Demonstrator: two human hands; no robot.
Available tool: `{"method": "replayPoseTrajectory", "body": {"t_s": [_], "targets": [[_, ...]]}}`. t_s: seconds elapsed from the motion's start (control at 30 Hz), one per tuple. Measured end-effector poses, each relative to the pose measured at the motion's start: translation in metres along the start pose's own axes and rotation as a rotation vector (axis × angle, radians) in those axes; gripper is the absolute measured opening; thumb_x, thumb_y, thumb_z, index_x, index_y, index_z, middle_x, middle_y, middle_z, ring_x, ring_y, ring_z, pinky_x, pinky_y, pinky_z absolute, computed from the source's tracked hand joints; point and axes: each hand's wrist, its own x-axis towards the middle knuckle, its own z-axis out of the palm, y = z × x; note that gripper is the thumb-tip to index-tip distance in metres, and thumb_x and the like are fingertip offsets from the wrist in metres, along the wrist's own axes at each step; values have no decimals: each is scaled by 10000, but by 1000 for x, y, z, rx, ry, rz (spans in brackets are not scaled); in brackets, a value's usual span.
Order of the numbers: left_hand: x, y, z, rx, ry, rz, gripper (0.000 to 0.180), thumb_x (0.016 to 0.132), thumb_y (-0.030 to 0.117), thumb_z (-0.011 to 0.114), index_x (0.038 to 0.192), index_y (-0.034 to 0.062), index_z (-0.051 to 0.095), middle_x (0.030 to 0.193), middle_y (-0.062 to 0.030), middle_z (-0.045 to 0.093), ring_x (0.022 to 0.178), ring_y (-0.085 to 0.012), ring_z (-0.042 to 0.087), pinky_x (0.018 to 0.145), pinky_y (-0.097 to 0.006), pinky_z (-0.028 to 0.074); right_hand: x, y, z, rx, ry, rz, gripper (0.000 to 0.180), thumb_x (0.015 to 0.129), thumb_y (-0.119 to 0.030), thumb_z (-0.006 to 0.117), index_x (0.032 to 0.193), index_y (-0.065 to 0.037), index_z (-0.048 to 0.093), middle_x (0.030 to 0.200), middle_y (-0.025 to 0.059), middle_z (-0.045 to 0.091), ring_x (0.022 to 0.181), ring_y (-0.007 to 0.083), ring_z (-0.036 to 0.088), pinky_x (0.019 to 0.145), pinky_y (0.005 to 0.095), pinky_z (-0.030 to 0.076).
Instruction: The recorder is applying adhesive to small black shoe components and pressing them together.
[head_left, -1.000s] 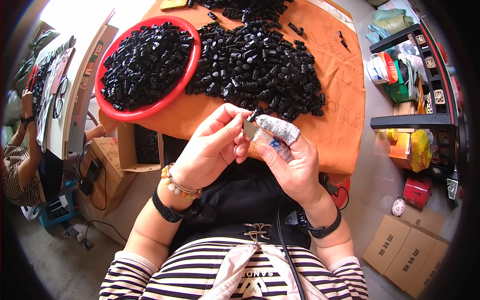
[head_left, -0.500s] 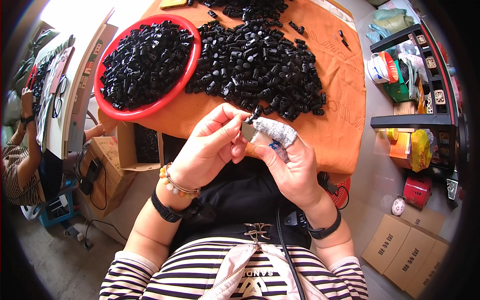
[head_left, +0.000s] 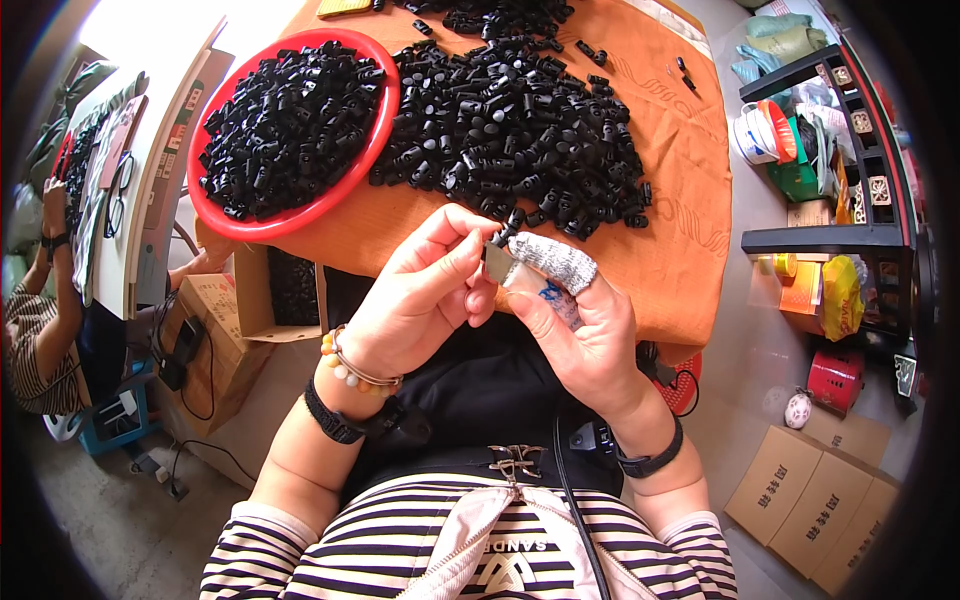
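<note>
My left hand is closed in a pinch on a small black plastic piece that looks like a cord lock. In my right hand is a short flat metal blade, its pale wrapped handle marked with blue. A grey knitted cover wraps my right index finger, whose tip is close to the black piece. The blade lies against or just beside the piece; the exact contact is hidden by my fingers. Beyond my hands spreads a heap of similar black pieces.
A red basin full of black pieces stands left of the heap on the orange tablecloth. Below it is an open cardboard box. Another person works at the far left. A black shelf and cartons are at right.
My hands keep nearly the same place and hold. The right hand and its blade have shifted very slightly; the heap and the basin look the same.
</note>
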Motion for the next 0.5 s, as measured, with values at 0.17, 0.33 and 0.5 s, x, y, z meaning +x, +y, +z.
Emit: {"method": "replayPoseTrajectory", "body": {"t_s": [0.17,0.33,0.5], "targets": [[0,-2,-4,43,-8,37,178,953,188,465,1106,99,484,833,3,551,598,-44,464,531,-197,374,-1,-3,0,-56,-3,-6,298,832,-84,646,1112,-12,576,790,38,621,613,58,519,545,210,437],[0,-2,-4,60,-7,47,180,952,180,466,1112,98,483,835,0,552,602,-41,451,533,-197,369,0,-2,-1,-65,-12,-15,299,834,-86,644,1115,-10,574,791,41,623,603,70,523,545,216,439],[-1,-1,-2,67,15,54,179,950,166,469,1115,98,484,841,-3,554,608,-40,451,535,-197,367,0,-1,0,-52,-21,-29,293,842,-82,633,1118,-6,572,798,54,628,638,93,560,581,231,460]]}}
